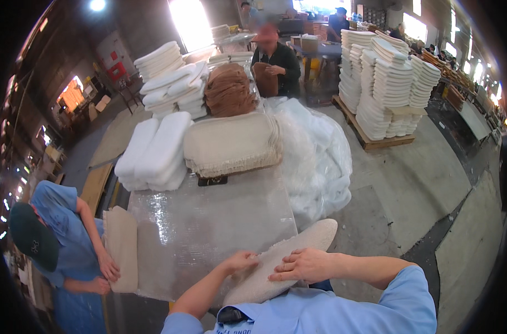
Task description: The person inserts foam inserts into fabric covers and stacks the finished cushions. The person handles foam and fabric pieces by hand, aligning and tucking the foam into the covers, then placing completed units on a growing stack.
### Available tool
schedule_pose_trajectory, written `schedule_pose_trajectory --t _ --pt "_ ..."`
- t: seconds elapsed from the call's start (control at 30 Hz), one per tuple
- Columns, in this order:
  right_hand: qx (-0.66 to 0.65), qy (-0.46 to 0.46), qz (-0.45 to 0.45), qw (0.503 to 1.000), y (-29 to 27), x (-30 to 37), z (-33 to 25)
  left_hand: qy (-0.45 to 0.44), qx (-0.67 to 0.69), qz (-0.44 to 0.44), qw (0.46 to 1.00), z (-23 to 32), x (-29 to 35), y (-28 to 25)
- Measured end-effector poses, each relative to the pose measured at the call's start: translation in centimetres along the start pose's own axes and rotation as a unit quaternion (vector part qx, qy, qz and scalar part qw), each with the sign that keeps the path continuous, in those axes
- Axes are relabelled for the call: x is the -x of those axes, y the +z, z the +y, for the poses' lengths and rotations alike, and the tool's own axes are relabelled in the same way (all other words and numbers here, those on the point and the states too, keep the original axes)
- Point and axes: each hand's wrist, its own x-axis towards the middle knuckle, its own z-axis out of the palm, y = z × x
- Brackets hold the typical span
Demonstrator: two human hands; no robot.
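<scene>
A long cream pad with a nubby fabric cover (pixel 314 237) lies slanted across my front, over the table's near edge and against my body. My left hand (pixel 239 262) pinches the cover at the pad's far edge, its fingers closed. Over the pad's middle, my right hand (pixel 303 265) has its fingers bent onto the fabric; its thumb is mostly hidden. The plastic-covered table (pixel 214 222) extends ahead of me. At its left side, a person in blue (pixel 70 222) has both hands on another cream fabric piece (pixel 122 247).
Beige covers (pixel 231 142) lie stacked on the table, near white pads (pixel 153 147) and brown covers (pixel 230 92). Clear plastic wrap (pixel 314 156) bulges at the right edge. White pads (pixel 395 83) stand on a pallet (pixel 376 143). Across the table, a person (pixel 281 64) holds a brown piece.
</scene>
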Motion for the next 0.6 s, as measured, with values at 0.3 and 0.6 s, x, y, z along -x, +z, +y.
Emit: schedule_pose_trajectory --t 0.3,0.6 --pt "-0.033 0.073 0.009 0.997 3.6 0.3 -0.2 0.017 -0.215 0.232 0.949 -2.5 -2.5 3.6" --pt "-0.309 0.278 0.011 0.910 5.9 -6.7 13.2 0.067 -0.194 0.281 0.938 0.3 -1.3 4.8"
